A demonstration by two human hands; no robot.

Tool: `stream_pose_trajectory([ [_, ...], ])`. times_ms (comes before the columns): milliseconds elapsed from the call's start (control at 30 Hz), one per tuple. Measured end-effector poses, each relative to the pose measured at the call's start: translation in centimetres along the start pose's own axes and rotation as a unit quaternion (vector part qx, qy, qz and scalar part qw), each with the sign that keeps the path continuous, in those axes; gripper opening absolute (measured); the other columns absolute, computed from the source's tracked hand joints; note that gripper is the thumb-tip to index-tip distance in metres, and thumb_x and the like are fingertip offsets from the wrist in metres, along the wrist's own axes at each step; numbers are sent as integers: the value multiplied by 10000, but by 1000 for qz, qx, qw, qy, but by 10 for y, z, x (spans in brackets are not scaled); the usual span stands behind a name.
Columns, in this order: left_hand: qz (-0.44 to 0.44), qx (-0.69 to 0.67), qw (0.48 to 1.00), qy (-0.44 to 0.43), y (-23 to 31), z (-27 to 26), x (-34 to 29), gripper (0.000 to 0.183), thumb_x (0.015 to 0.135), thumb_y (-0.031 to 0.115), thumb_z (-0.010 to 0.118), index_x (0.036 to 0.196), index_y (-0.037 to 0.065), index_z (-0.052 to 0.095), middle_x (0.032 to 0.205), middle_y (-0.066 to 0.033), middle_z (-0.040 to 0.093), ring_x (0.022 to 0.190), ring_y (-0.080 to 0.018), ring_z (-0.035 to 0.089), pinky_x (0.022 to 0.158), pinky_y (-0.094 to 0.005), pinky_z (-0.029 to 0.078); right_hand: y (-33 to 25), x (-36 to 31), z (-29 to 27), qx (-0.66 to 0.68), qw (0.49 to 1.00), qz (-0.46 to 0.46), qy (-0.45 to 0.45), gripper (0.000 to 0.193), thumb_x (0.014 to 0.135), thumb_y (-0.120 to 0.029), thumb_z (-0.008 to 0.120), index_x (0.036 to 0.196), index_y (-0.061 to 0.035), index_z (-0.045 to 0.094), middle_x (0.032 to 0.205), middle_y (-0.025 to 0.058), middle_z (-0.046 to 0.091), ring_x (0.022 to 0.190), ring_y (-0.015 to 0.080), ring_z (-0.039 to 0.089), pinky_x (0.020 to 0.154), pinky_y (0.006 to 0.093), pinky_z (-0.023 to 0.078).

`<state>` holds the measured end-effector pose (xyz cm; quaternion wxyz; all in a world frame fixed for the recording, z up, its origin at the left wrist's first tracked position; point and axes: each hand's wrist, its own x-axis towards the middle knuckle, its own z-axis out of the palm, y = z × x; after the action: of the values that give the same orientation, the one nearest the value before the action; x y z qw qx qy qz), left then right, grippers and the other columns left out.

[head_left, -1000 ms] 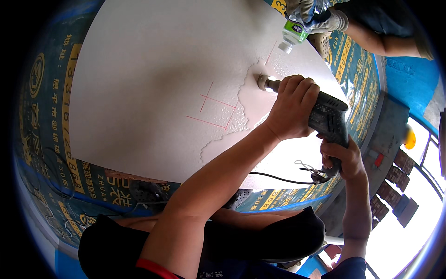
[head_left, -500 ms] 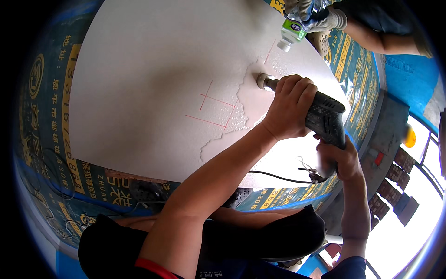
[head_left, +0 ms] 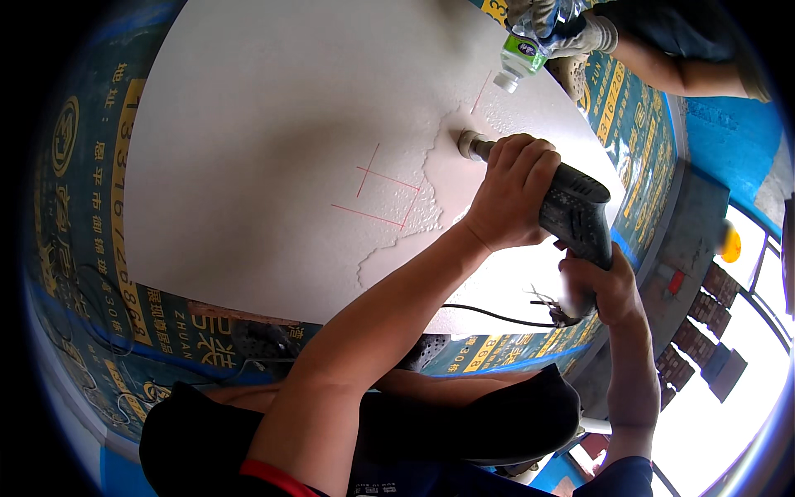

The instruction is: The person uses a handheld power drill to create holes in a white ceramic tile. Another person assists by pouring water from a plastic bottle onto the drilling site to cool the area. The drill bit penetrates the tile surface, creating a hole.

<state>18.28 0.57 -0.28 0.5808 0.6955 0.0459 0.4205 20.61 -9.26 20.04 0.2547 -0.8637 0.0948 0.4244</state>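
My left hand (head_left: pixel 515 192) is wrapped round the front of a dark power drill (head_left: pixel 580 203). Behind it, my right hand (head_left: pixel 609 286) grips the drill's handle. A short cylindrical hole-saw bit (head_left: pixel 469 144) at the drill's nose rests against a large pale slab (head_left: pixel 248 166). Water (head_left: pixel 451 178) lies in a puddle with droplets round the bit. Red marker lines (head_left: pixel 387 176) are drawn on the slab to the left of it. From the top right, a co-worker's gloved hands (head_left: pixel 592 35) hold a plastic bottle (head_left: pixel 522 58) with a green label, tilted neck-down over the slab.
A black cable (head_left: pixel 497 315) runs from the drill along the slab's near edge. Printed dark-green protective sheeting (head_left: pixel 91 207) covers the floor around the slab. Stacked brown blocks (head_left: pixel 696 341) and a yellow object (head_left: pixel 730 243) stand at the right.
The drill's rear and my right hand have shifted slightly left. The bit stays at about the same spot, and the co-worker's bottle has hardly moved.
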Motion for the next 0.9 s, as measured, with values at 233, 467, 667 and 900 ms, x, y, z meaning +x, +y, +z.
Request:
stream_pose_trajectory([
  [233,2,18,1000,-6,-2,-3,-2,822,716,263,882,1366,31,435,1299,-202,559,1210,-433,564,1065,-568,439,-4,-2,3,-14,1000,-5,-2,318,856,-176,769,1102,12,701,670,11,596,554,94,556,550,273,447],
  [467,-5,6,1000,6,-1,-5,-2,849,682,234,893,1367,40,431,1306,-196,558,1231,-434,549,1089,-570,423,-12,-4,5,-37,999,-6,0,313,863,-168,765,1106,18,703,668,9,595,556,90,556,542,275,451],
  [667,-15,1,1000,12,-2,-6,0,854,694,222,899,1382,48,423,1316,-199,557,1239,-436,551,1095,-562,426,-22,-5,7,-54,999,-9,-3,293,877,-152,753,1109,22,706,675,1,593,554,81,555,534,267,450],
  [900,-22,-5,999,24,-2,-7,3,863,675,195,898,1378,47,421,1307,-202,559,1223,-440,556,1078,-561,436,-29,-4,7,-63,998,-1,-5,293,877,-156,758,1106,20,709,678,1,598,552,77,551,530,265,445],
])
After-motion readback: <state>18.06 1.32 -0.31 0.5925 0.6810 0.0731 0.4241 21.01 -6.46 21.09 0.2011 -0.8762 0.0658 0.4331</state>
